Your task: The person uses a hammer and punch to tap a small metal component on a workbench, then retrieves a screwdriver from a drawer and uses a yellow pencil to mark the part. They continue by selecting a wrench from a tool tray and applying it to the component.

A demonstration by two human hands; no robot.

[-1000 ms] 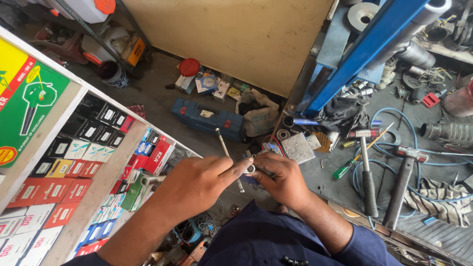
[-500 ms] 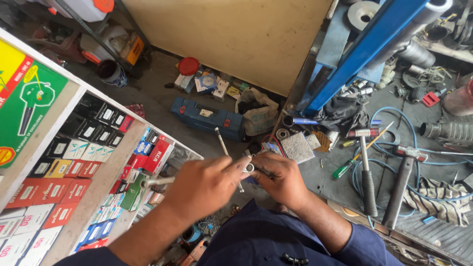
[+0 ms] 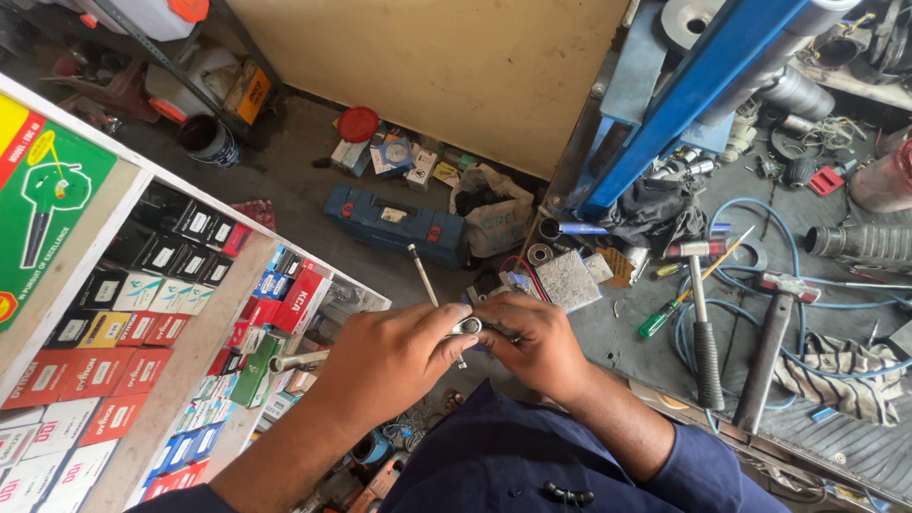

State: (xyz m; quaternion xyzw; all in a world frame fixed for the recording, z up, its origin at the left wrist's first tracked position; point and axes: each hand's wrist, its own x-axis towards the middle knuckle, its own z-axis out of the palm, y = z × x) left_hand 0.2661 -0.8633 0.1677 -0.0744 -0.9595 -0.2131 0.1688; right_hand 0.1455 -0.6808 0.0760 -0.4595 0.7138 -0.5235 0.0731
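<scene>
Centrally, small shiny metal ratchet point(image 3: 465, 327), both hands gripping

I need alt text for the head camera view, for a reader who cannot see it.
Two bare hands, left hand and right hand, meet on a small metal ratchet tool above a cluttered workshop floor. Two hammers lie on the right; shelves of small boxes stand on the left.

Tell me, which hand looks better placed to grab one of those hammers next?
Probably the right hand. Both hammers lie on the bench on its side, past its wrist, while the left hand sits farther off, its fingers pinching the small metal tool.
</scene>
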